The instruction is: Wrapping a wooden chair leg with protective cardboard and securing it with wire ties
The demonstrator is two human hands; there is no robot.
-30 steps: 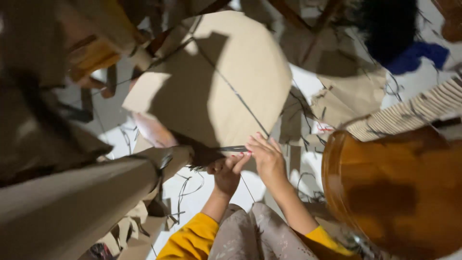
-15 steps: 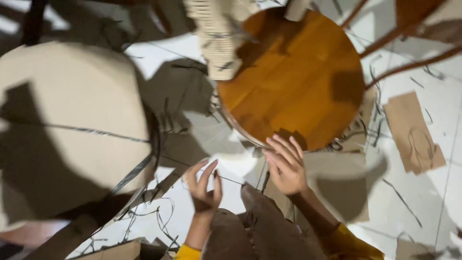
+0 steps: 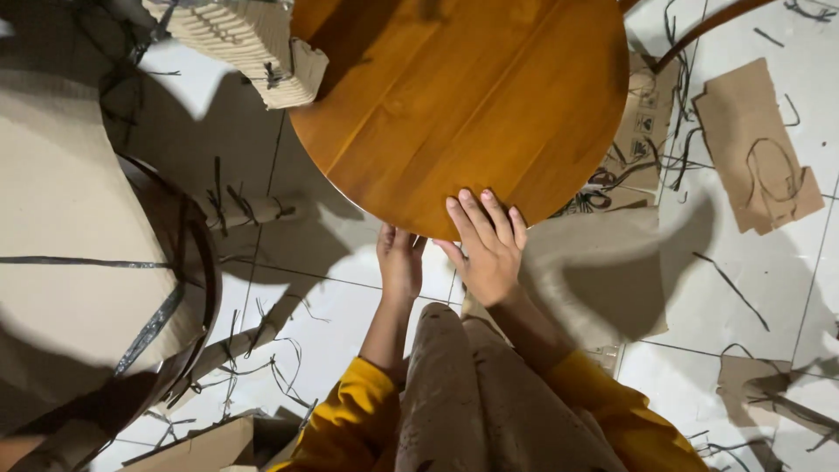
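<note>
A round brown wooden tabletop point(image 3: 463, 96) fills the upper middle of the view. My right hand point(image 3: 485, 245) grips its near rim, with four fingers spread flat on the top surface. My left hand point(image 3: 400, 262) reaches up under the same rim just to the left, and its fingers are hidden beneath the wood. Both arms wear yellow sleeves point(image 3: 350, 419), and my patterned brown trouser leg point(image 3: 463, 393) shows between them.
A large round item wrapped in cardboard with black straps point(image 3: 79, 262) lies at the left. Corrugated cardboard wrapping point(image 3: 245, 44) sits at the top. Cardboard scraps point(image 3: 760, 149) and cut black strap pieces point(image 3: 280, 367) litter the white tiled floor point(image 3: 743, 288).
The view has swung from the cardboard-wrapped round piece to the bare wooden tabletop, which now looms larger. Both hands have moved up onto its near rim.
</note>
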